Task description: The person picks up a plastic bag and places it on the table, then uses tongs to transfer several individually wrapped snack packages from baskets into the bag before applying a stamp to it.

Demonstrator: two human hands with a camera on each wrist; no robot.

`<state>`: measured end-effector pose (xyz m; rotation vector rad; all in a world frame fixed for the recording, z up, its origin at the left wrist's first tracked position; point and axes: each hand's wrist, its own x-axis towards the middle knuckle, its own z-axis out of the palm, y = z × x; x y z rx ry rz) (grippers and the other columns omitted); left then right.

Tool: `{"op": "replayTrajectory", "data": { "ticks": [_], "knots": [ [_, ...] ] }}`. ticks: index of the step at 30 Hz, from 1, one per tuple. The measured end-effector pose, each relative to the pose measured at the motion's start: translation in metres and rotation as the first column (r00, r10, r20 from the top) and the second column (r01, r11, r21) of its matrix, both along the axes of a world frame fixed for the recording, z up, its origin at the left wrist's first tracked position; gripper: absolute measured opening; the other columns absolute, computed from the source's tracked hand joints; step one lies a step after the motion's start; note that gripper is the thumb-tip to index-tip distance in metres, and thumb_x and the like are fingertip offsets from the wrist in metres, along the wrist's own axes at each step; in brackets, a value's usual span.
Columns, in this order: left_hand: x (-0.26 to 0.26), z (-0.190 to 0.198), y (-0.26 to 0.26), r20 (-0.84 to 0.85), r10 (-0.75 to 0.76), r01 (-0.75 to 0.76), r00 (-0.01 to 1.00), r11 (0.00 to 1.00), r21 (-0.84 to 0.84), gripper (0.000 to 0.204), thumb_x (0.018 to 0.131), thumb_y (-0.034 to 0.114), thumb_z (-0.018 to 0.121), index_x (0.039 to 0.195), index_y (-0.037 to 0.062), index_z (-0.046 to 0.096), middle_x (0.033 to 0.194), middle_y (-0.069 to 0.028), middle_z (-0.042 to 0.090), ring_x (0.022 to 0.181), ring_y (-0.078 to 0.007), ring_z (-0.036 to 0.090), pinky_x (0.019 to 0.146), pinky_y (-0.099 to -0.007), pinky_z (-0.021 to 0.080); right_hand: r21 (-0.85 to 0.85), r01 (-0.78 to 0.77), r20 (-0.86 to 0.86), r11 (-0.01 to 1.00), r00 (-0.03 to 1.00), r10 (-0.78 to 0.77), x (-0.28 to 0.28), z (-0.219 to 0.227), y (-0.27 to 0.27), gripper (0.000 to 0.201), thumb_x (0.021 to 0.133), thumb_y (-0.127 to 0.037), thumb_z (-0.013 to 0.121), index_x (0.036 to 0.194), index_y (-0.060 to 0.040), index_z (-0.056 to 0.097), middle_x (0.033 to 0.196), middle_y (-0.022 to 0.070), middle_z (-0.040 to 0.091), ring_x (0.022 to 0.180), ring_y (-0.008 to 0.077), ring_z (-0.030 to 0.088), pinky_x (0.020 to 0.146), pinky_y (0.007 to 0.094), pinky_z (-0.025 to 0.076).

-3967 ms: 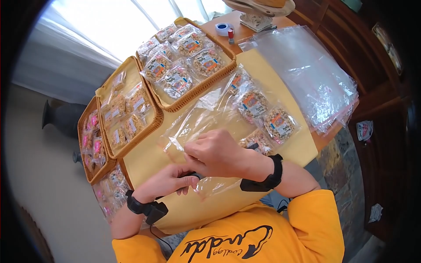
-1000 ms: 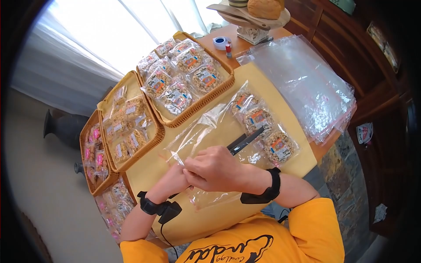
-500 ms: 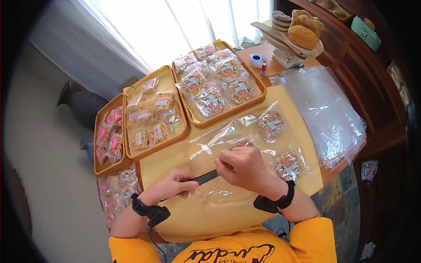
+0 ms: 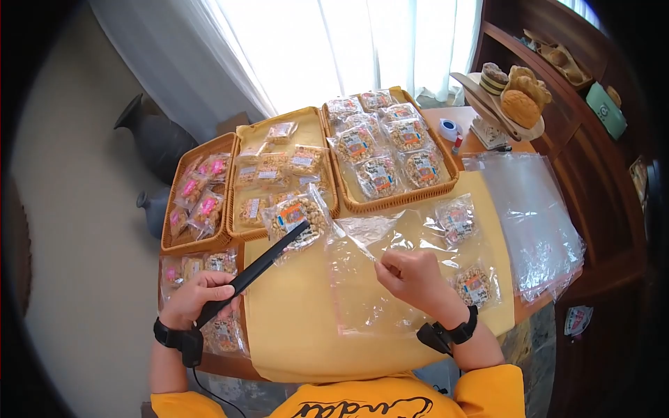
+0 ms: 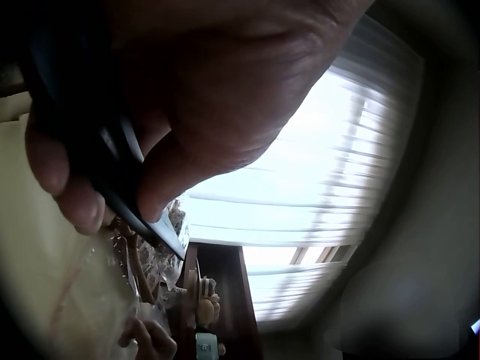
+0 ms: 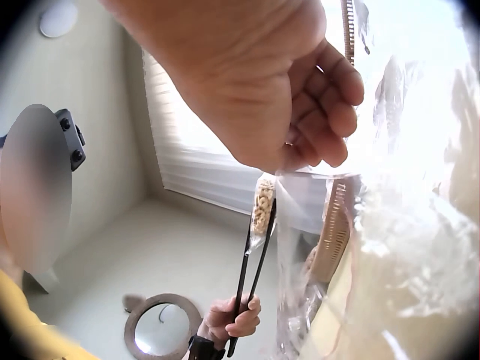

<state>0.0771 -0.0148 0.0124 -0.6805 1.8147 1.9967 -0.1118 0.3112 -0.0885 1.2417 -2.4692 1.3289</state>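
Observation:
My left hand (image 4: 202, 299) grips long black tongs (image 4: 258, 270). Their tips hold a clear-wrapped round nut snack (image 4: 300, 217) with an orange and blue label, which overlaps the front of the middle basket in the head view. In the right wrist view the snack (image 6: 262, 206) hangs edge-on between the two tong arms. With thumb and curled fingers, my right hand (image 4: 417, 279) pinches the edge of a large clear plastic bag (image 4: 373, 306) spread on the yellow cloth. Toward the bag's right side, two similar wrapped snacks (image 4: 456, 221) show through the film.
Three wicker baskets of wrapped snacks stand along the back: the left (image 4: 174, 245), middle (image 4: 282, 230) and right (image 4: 401, 203). More packets (image 4: 223, 334) lie at the left table edge. Clear bags (image 4: 536, 223) are stacked at right, near a tape roll (image 4: 449, 129) and bread stand (image 4: 491, 111).
The tongs have drawn one wrapped snack out of the bag, and my left hand has carried it leftward. My right hand keeps its pinch on the bag. The head view has turned.

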Motion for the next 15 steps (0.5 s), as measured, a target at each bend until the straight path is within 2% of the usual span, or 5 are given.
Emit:
{"op": "replayTrajectory", "data": {
  "ticks": [5,10,11,13,15],
  "knots": [
    [-0.038,-0.018,-0.008,-0.094,-0.014,0.008,0.995,0.998,-0.067,0.024,0.091,0.023,0.063,0.096,-0.0004,0.063,0.074,-0.0061,0.066,0.054,-0.0109,0.058,0.051,-0.0214,0.046,0.048,-0.085,0.039,0.995,0.996,0.083,0.005,0.001,0.001,0.019,0.080,-0.013,0.071,0.067,-0.0045,0.059,0.058,0.0103,0.059,0.049,0.0260,0.060,0.048,0.0325,0.047],
    [-0.112,-0.020,-0.011,-0.125,-0.018,0.002,0.992,0.992,-0.128,0.021,0.094,0.021,0.060,0.095,-0.0002,0.063,0.074,-0.0047,0.065,0.055,-0.0089,0.059,0.050,-0.0196,0.047,0.224,-0.165,-0.021,0.960,0.985,0.174,0.009,-0.014,-0.001,0.019,0.081,-0.018,0.070,0.069,-0.0072,0.059,0.057,0.0102,0.059,0.053,0.0291,0.061,0.049,0.0372,0.049],
    [-0.128,-0.022,-0.013,-0.148,-0.037,0.013,0.988,0.987,-0.162,0.021,0.094,0.020,0.059,0.096,-0.0003,0.063,0.074,-0.0043,0.065,0.055,-0.0081,0.059,0.049,-0.0191,0.047,0.224,-0.162,-0.026,0.961,0.985,0.172,0.009,-0.017,-0.001,0.019,0.081,-0.018,0.070,0.069,-0.0072,0.059,0.057,0.0102,0.059,0.053,0.0291,0.061,0.049,0.0372,0.049],
    [-0.160,-0.021,-0.012,-0.147,-0.045,0.017,0.988,0.982,-0.186,0.021,0.095,0.020,0.058,0.097,-0.0006,0.062,0.073,-0.0039,0.065,0.055,-0.0078,0.059,0.048,-0.0189,0.047,0.209,-0.168,-0.025,0.963,0.984,0.177,0.007,-0.023,-0.001,0.021,0.084,-0.022,0.062,0.070,-0.0084,0.056,0.055,0.0138,0.057,0.052,0.0353,0.060,0.047,0.0454,0.047],
    [-0.187,-0.022,-0.011,-0.143,-0.055,0.024,0.988,0.978,-0.208,0.022,0.096,0.020,0.057,0.098,-0.0008,0.062,0.073,-0.0035,0.065,0.054,-0.0074,0.059,0.047,-0.0188,0.047,0.203,-0.161,-0.042,0.966,0.984,0.173,0.006,-0.028,-0.001,0.020,0.084,-0.022,0.062,0.071,-0.0083,0.055,0.055,0.0143,0.057,0.052,0.0359,0.060,0.048,0.0458,0.047]
  ]
}}
